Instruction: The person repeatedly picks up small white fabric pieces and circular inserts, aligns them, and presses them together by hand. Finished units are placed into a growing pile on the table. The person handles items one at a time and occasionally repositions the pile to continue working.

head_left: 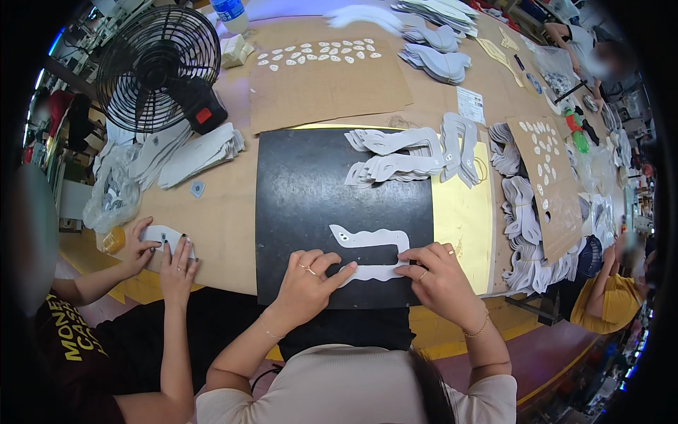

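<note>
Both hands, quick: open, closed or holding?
Left hand: partly curled, touching the white U-shaped piece; grip unclear.
Right hand: touching its near right corner; grip unclear.

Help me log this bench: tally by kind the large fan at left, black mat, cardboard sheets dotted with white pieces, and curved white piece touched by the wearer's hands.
Large fan: 1
Black mat: 1
Cardboard sheets, far and right: 2
Curved white piece, at the left hand and right hand: 1
Total: 5

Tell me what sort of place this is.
Probably a factory workshop where flat parts are prepared: stacks of white cut pieces on the worktable, small white patches laid in rows on a cardboard sheet, and a co-worker's hands at the same table.
</note>
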`<state>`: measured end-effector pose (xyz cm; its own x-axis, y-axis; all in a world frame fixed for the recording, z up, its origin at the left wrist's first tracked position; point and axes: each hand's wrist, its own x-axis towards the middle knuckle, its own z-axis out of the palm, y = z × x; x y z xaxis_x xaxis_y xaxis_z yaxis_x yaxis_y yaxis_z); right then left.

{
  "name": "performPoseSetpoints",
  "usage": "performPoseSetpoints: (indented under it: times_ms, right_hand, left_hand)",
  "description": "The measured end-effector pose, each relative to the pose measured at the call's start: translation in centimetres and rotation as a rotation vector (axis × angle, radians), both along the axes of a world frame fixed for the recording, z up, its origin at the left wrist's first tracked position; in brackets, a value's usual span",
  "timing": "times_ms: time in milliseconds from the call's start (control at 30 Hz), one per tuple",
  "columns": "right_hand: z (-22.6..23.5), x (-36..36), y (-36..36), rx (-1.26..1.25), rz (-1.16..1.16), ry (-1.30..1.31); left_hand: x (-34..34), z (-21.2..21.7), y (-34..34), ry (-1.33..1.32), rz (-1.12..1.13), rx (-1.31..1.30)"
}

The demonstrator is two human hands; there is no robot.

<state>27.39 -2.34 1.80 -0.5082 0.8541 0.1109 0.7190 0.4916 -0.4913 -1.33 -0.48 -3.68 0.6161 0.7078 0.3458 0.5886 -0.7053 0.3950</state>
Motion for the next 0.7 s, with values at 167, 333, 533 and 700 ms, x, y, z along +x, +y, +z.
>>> performPoseSetpoints:
  times_ms: [167, 333, 533, 700]
  right_hand:
    - [-1.8, -4.0, -0.1, 0.132, 0.022, 0.109]
    - [-3.9, -5.7, 0.0, 0.177, 0.020, 0.109]
    - [-5.0, -5.7, -0.1, 0.188, 0.007, 0.143]
    - [-4.8, -5.7, 0.0, 0.183, 0.013, 0.161]
  left_hand:
    - [-0.7, 1.7, 1.5, -0.188, 0.117, -0.074]
    - [0.1, 3.4, 7.2, -0.260, 0.315, 0.029]
    - [3.2, 2.7, 21.5, -0.192, 0.372, 0.135]
    - [7.5, 0.8, 33.3, 0.027, 0.372, 0.082]
